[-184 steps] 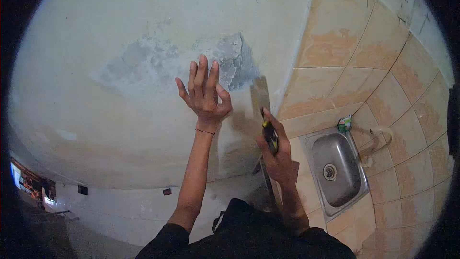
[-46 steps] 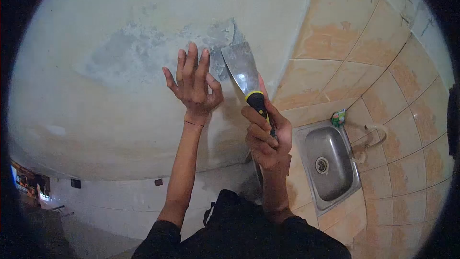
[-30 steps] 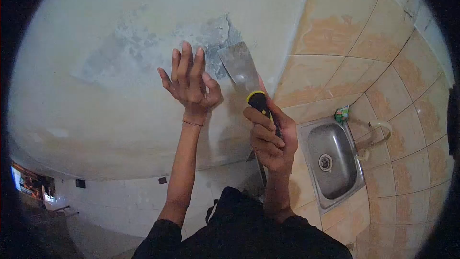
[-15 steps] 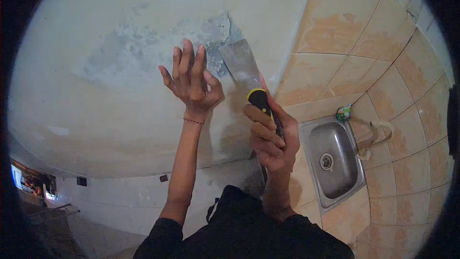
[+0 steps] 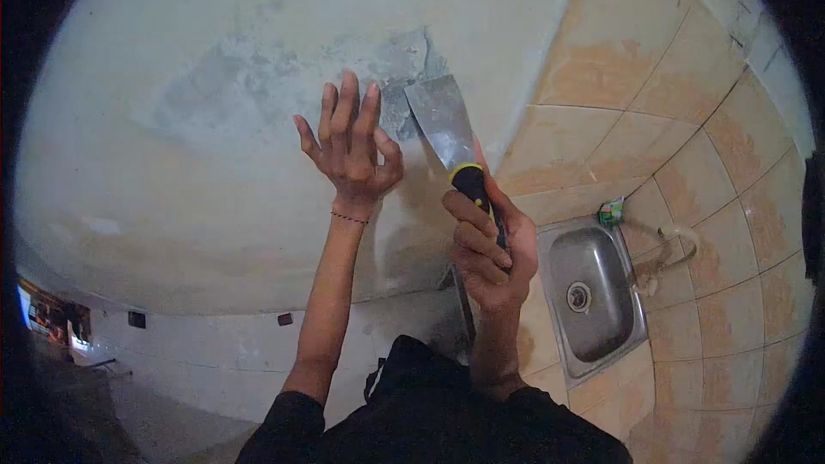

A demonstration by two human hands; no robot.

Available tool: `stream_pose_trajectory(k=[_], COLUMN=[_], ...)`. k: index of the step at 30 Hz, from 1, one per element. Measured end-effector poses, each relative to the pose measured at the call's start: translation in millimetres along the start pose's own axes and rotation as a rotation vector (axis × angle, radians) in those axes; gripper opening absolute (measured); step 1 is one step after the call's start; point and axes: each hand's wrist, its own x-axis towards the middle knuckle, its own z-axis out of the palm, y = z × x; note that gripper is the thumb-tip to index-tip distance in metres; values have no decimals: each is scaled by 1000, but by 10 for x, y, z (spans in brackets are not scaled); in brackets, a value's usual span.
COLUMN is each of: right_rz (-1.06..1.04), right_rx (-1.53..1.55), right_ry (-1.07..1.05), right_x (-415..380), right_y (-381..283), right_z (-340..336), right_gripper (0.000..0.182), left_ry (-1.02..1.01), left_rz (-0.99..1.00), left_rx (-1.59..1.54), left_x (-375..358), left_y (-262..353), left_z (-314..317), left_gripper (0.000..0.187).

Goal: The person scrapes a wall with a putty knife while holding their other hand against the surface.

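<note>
My right hand (image 5: 491, 249) is wrapped round the black and yellow handle of a putty knife (image 5: 443, 120). Its wide metal blade points up and to the left, the tip edge right at a rough grey patch (image 5: 397, 103) where the paint is gone from the pale wall (image 5: 206, 215). Left of the blade, my left hand (image 5: 351, 150) is raised in front of the wall with fingers stretched out, holding nothing. A thin dark cord circles that wrist. Beyond the fingers, the bare grey area (image 5: 228, 82) spreads to the left with a ragged, flaking edge.
A steel sink (image 5: 593, 292) with a drain is set in a tiled counter at lower right. Behind it rise stained tiles (image 5: 730, 292), with a tap (image 5: 679, 245) and a small green packet (image 5: 611, 211). White tiles (image 5: 198, 352) line the wall at lower left.
The view has shifted slightly, so the wall patch sits a little further right. The blade has moved slightly against the patch; my left hand keeps its spread pose.
</note>
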Motion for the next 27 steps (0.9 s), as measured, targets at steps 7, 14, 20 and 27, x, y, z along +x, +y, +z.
stream_pose_trajectory(k=[7,14,20,27], right_rz=[-27,-25,-15,-24], right_rx=[-70,-108,-130,-154], right_ry=[18,52,72,54], right_x=[-26,-19,-35,8], right_y=[-32,-26,-23,-15], right_z=[-31,-91,-56,-45], right_gripper=[44,48,48,47], left_ry=[-12,-4,-9,-1], left_rz=[-14,-15,-13,-13], left_rx=[15,-2,25,25], left_x=[2,-12,-34,-5], left_y=[-6,3,9,2], left_z=[7,14,-2,6], left_gripper=[52,50,49,49])
